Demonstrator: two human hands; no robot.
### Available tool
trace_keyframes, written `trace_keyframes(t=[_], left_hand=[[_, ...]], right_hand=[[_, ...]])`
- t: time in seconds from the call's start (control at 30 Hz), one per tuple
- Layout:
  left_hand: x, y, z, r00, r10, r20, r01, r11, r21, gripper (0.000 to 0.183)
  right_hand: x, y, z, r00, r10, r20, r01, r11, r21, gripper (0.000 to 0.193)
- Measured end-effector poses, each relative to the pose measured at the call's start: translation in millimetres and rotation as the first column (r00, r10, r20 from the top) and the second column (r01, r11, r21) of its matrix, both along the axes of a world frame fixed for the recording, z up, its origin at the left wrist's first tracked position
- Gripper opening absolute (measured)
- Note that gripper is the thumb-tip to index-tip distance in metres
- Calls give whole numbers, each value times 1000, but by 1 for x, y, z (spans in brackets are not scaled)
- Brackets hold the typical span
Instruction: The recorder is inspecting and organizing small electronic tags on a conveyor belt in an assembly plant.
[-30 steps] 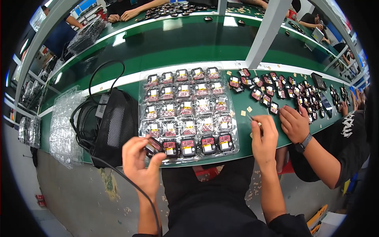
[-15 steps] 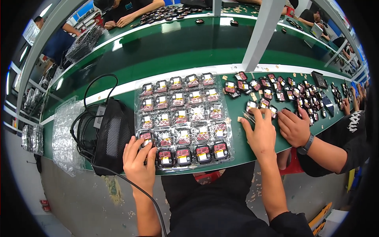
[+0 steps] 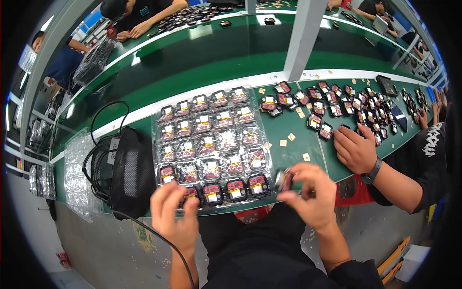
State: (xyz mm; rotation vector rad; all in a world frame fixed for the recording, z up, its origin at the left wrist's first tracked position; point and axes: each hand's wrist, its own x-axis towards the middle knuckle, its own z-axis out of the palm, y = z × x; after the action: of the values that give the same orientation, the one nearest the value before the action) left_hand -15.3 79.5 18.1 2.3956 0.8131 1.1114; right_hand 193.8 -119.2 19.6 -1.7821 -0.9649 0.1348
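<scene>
A clear plastic blister tray (image 3: 266,159) lies in front of me, its pockets filled with rows of small black-cased modules (image 3: 211,192) showing red circuit boards and white and yellow labels. My right hand (image 3: 315,195) pinches one such module (image 3: 284,181) between thumb and fingers. It is tilted on edge, just right of the tray's near right corner. Over the near left corner is my left hand (image 3: 174,216), its fingers apart and slightly blurred. They partly cover a module (image 3: 192,193) in the nearest row; whether they touch it I cannot tell.
Left of the tray stand a black mesh bag (image 3: 132,168) with cables and stacked clear trays (image 3: 79,168). Loose modules (image 3: 361,106) are heaped at right beside a co-worker's hand (image 3: 356,149). A grey post (image 3: 304,43) rises behind the bench. Other people sit across the green conveyor (image 3: 192,62).
My right hand has come away from the loose modules toward the tray, now with one in its fingers. The left hand has drawn back toward the tray's near edge. The view has shifted slightly.
</scene>
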Motion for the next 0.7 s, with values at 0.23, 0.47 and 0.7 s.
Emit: trace_keyframes(t=[0.23,0.47,0.7], left_hand=[[34,-66,-18,719,-248,650,693,330,-641,72],[31,-73,-29,735,-47,676,661,270,-700,69],[38,-71,-21,756,13,655,631,253,-733,71]], right_hand=[[-27,4,11,944,325,-58,-317,941,115,47],[-26,8,14,943,329,-48,-328,944,22,42],[-22,9,-3,879,160,449,-169,985,-19,31]])
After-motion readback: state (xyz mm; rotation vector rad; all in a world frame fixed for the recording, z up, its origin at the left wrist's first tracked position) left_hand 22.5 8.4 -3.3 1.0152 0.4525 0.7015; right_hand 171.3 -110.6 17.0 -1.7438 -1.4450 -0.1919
